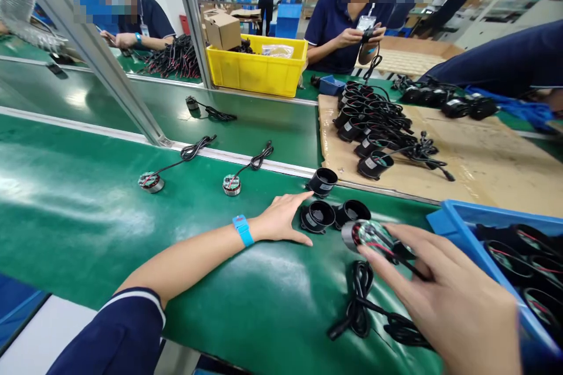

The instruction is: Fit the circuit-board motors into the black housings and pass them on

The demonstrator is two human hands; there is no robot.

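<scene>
My right hand point(453, 287) grips a small round motor point(352, 236) with a green circuit board and red and black wires. Its black cable point(361, 296) hangs in a bundled coil over the green work surface. My left hand point(281, 218) is open, thumb and fingers spread, beside three black cup-shaped housings. One fingertip is at or near the rear housing point(323, 183); I cannot tell if it touches. The front left housing point(317, 217) lies in front of the open hand, and the third housing point(353, 211) is just right of it, behind the motor.
Two more motors with coiled cables, the nearer point(231, 185) and the farther left point(151, 181), lie on the green surface point(109, 222). A blue bin point(475, 263) of housings stands at right. Cardboard point(475, 170) bears assembled units. A yellow crate point(257, 73) and co-workers are across.
</scene>
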